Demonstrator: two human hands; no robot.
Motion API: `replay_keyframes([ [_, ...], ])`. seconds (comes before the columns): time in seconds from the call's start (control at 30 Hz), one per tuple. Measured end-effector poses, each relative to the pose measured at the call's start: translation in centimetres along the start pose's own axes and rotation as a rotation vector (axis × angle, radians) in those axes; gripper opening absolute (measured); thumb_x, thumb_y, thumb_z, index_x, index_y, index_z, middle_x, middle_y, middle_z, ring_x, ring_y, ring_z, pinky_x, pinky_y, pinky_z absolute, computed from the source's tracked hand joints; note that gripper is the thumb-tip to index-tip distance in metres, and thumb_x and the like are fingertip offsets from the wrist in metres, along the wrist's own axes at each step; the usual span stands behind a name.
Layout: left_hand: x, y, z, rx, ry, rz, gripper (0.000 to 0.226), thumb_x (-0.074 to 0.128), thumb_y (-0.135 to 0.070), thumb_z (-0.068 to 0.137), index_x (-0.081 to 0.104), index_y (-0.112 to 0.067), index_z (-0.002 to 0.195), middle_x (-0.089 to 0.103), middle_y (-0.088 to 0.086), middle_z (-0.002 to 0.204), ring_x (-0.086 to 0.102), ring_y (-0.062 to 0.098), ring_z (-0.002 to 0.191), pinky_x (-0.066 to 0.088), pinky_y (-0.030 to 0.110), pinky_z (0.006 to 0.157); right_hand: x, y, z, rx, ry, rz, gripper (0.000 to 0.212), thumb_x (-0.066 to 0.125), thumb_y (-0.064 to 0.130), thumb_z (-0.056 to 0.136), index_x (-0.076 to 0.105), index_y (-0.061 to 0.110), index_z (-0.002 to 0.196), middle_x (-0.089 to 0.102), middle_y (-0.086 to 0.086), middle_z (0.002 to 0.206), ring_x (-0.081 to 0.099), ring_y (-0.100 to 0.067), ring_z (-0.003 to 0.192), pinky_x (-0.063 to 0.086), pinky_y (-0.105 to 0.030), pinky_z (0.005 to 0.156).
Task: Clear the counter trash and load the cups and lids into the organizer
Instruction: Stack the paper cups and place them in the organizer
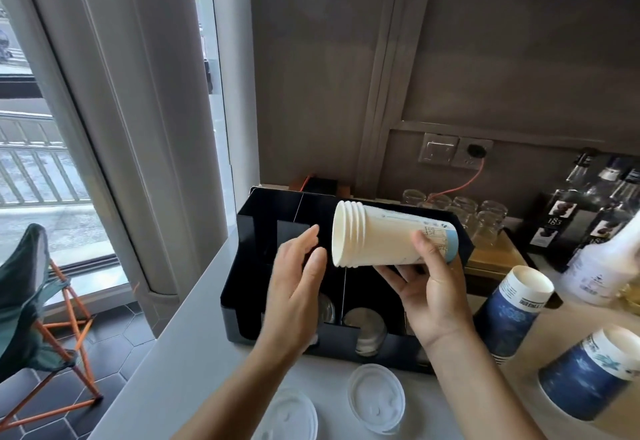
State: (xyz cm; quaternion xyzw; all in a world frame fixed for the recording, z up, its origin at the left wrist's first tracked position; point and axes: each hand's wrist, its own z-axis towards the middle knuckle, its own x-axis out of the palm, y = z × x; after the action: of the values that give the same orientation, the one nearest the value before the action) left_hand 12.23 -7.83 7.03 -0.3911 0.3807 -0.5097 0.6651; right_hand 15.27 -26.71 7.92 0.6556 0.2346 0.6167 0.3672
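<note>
Head view, downward (close) over counter

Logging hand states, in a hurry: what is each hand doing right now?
Left hand: open, fingers straight, holding nothing.
Right hand: grips the stack of white paper cups, held sideways above the black organizer.

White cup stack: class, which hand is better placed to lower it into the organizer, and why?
The right hand: it grips the white cup stack near its base, above the black organizer. The left hand is open beside the stack's rims, holding nothing.
</note>
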Motion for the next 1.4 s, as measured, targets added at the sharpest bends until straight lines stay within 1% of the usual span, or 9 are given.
replay_keyframes([
  [0.17,-6.9,5.7,-0.2,0.070,-0.167,0.547,0.061,0.046,-0.047,0.089,0.060,-0.009,0.135,0.059,0.010,0.130,0.050,0.021,0.124,0.030,0.023,0.109,-0.3,3.0,2.5,-0.093,-0.105,0.062,0.051,0.080,0.017,0.079,0.059,0.022,0.125,0.070,-0.010,0.121,0.071,-0.030,0.109,0.059,-0.053,0.078],
  [0.33,-13.8,12.8,-2.1,-0.210,-0.312,0.847,0.072,0.039,-0.045,0.084,0.055,0.003,0.136,0.057,0.029,0.128,0.049,0.048,0.121,0.037,0.058,0.105,-0.2,5.7,5.2,-0.304,-0.230,-0.037,0.066,0.088,0.021,0.070,0.054,0.023,0.126,0.065,-0.006,0.127,0.068,-0.026,0.113,0.060,-0.056,0.076],
  [0.47,-14.7,17.2,-4.2,-0.399,-0.103,0.927,0.076,0.041,-0.045,0.081,0.053,0.002,0.140,0.050,0.032,0.142,0.044,0.050,0.134,0.034,0.061,0.111,-0.1,5.6,6.7,-0.355,-0.268,-0.125,0.073,0.090,0.023,0.065,0.054,0.029,0.128,0.066,0.000,0.124,0.070,-0.018,0.108,0.062,-0.051,0.073],
  [0.6,-14.0,19.4,-5.5,-0.433,0.159,1.216,0.091,0.008,-0.068,0.078,0.042,-0.027,0.151,0.036,0.010,0.158,0.023,0.037,0.150,0.016,0.048,0.121,0.2,4.4,7.5,-0.415,-0.251,-0.338,0.083,0.089,0.023,0.066,0.047,0.038,0.136,0.059,0.018,0.122,0.067,-0.005,0.107,0.063,-0.045,0.074],
  [0.7,-14.0,19.7,-5.5,-0.421,0.144,1.256,0.094,-0.004,-0.071,0.074,0.034,-0.036,0.153,0.029,0.005,0.162,0.015,0.032,0.153,0.011,0.045,0.124,0.0,3.7,8.1,-0.470,-0.264,-0.592,0.087,0.090,0.030,0.064,0.044,0.044,0.137,0.052,0.025,0.121,0.062,-0.007,0.112,0.061,-0.046,0.084],
  [0.83,-13.8,19.5,-5.6,-0.436,0.160,1.264,0.078,0.007,-0.066,0.086,0.028,-0.037,0.155,0.025,0.005,0.163,0.012,0.032,0.154,0.008,0.045,0.125,0.1,2.8,8.8,-0.540,-0.183,-0.910,0.088,0.086,0.037,0.065,0.039,0.045,0.139,0.050,0.025,0.124,0.053,-0.002,0.112,0.053,-0.037,0.096],
  [1.13,-13.7,18.9,-5.7,-0.438,0.186,1.292,0.073,0.012,-0.063,0.090,0.027,-0.035,0.156,0.026,0.005,0.163,0.014,0.033,0.154,0.008,0.045,0.124,0.5,1.2,10.3,-0.482,0.065,-1.434,0.093,0.088,0.029,0.065,0.040,0.038,0.144,0.056,0.006,0.137,0.055,-0.021,0.118,0.048,-0.038,0.094],
  [1.27,-13.8,18.8,-5.7,-0.437,0.188,1.266,0.063,0.025,-0.060,0.097,0.032,-0.034,0.154,0.030,0.007,0.162,0.016,0.034,0.153,0.011,0.047,0.124,0.1,1.0,10.9,-0.425,0.148,-1.592,0.092,0.085,0.040,0.072,0.040,0.024,0.150,0.051,-0.007,0.142,0.043,-0.030,0.133,0.038,-0.041,0.109],
  [1.4,-13.8,18.9,-5.7,-0.444,0.196,1.286,0.063,0.023,-0.060,0.097,0.029,-0.035,0.155,0.027,0.004,0.162,0.014,0.032,0.153,0.010,0.046,0.124,-0.1,0.9,10.6,-0.487,0.135,-1.564,0.070,0.081,0.039,0.079,0.054,0.019,0.140,0.055,-0.005,0.139,0.046,-0.026,0.132,0.037,-0.036,0.107],
])
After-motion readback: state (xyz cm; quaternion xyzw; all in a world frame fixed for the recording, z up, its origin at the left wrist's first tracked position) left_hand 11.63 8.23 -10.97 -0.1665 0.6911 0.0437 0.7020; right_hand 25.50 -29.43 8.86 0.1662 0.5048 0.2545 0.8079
